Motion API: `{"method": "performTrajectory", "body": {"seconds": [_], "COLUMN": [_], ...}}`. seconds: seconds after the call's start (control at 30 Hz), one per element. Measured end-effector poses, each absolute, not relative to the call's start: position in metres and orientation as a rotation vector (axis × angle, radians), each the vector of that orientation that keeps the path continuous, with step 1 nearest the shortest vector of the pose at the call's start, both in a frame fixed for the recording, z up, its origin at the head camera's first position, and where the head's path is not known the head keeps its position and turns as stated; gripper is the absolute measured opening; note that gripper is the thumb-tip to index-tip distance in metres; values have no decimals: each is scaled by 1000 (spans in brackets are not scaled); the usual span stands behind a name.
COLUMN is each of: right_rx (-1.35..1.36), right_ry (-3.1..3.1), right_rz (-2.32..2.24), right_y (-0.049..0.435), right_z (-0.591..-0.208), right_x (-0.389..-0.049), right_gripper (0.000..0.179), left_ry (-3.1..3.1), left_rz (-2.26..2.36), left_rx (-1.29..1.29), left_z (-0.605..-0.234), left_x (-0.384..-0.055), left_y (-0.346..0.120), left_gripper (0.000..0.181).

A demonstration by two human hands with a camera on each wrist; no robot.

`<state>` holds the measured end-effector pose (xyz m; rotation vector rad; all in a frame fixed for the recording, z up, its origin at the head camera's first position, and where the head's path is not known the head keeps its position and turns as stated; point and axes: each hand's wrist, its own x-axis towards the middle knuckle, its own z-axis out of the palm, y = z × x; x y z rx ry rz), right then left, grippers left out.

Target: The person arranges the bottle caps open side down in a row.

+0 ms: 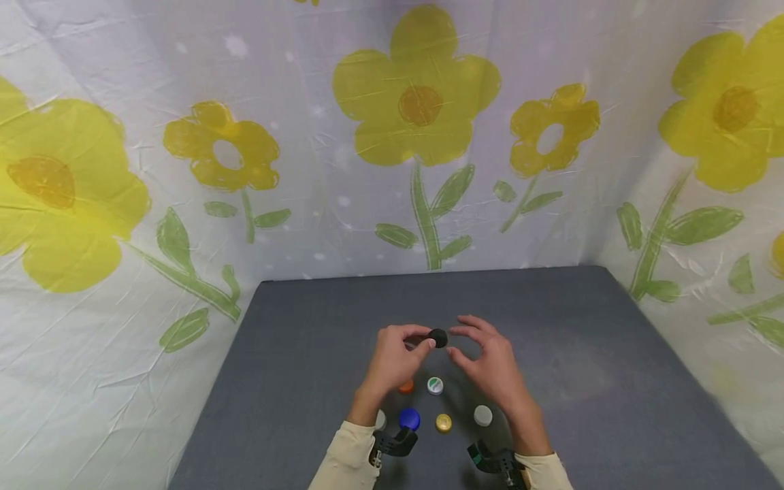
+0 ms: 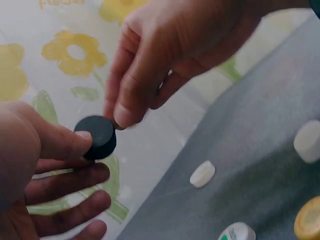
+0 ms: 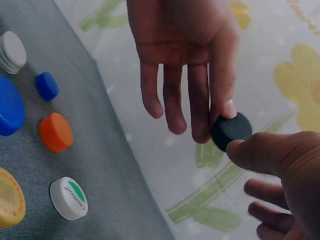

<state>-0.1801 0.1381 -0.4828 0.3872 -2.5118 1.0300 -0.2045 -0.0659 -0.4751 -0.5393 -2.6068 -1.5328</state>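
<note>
My left hand [image 1: 395, 357] pinches a round black bottle cap [image 1: 437, 338] between thumb and fingers, raised above the table. Its other fingers spread below the cap in the left wrist view. Close by on the right is my right hand [image 1: 490, 357], thumb and fingers parted around a gap facing the cap. In the right wrist view its thumb [image 3: 250, 152] overlaps the cap's edge; whether it touches cannot be told. Beneath the hands lie an orange cap [image 3: 56, 132], a white cap with a green mark [image 1: 435, 386], a blue cap [image 1: 409, 419] and a yellow cap [image 1: 444, 423].
A white cap [image 1: 483, 416] lies by the right forearm, and another white cap [image 1: 381, 420] is partly hidden by the left wrist. The right wrist view shows a small blue cap [image 3: 46, 86]; the left, a small white one [image 2: 202, 174]. Flowered sheeting [image 1: 343, 204] surrounds the grey table [image 1: 306, 313].
</note>
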Motion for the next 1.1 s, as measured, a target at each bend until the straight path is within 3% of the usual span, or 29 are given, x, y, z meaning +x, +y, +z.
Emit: {"method": "performTrajectory", "body": {"seconds": [0.23,0.5,0.87,1.1], "right_rx": [475,534,475,466], "right_ry": [-2452,-2432,-2465,-2476], "right_rz": [968,959,916,895], "right_y": [135,133,148,161], "right_z": [-486,-487,-479,-479], "right_x": [-181,-180,-176,-172], "right_gripper": [42,34,30,31], "left_ry": [-2635,-2731,-2668,-2683], "left_rz": [-1677,-1692,-1457,-1063], "left_rx": [-432,-393,-643,-827], "left_z": [-473,-471,-470,-469], "left_x": [-204,-203,-201,-204], "left_y": [-68,-69,-56,-42], "left_gripper": [18,24,29,29]}}
